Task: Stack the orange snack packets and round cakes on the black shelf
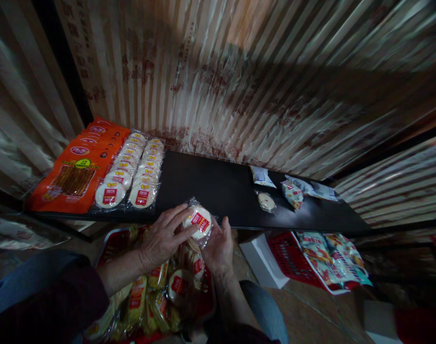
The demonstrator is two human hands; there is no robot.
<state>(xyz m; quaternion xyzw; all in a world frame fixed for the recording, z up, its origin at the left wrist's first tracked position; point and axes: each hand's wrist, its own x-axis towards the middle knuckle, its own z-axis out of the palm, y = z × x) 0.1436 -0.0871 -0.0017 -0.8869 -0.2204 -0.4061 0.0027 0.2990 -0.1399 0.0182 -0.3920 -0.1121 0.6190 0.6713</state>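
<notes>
A clear-wrapped round white rice cracker (201, 222) with a red label is held between my hands at the front edge of the black shelf (203, 179). My left hand (166, 236) grips its near left side, fingers lying over the wrapper. My right hand (220, 248) cups the packet from the right, thumb raised. Below my hands, a red basket (211, 298) holds more wrapped crackers and yellow snack packets (137, 291). Two overlapping rows of the same crackers (143, 195) lie on the shelf to the left.
Orange snack bags (72, 172) overlap at the shelf's left end. A small round packet (266, 202) and several white packets (263, 177) lie toward the right. Below stand a white box (263, 260) and a second red basket (293, 258) with pale green bags (332, 258). Striped sheeting (211, 86) hangs behind.
</notes>
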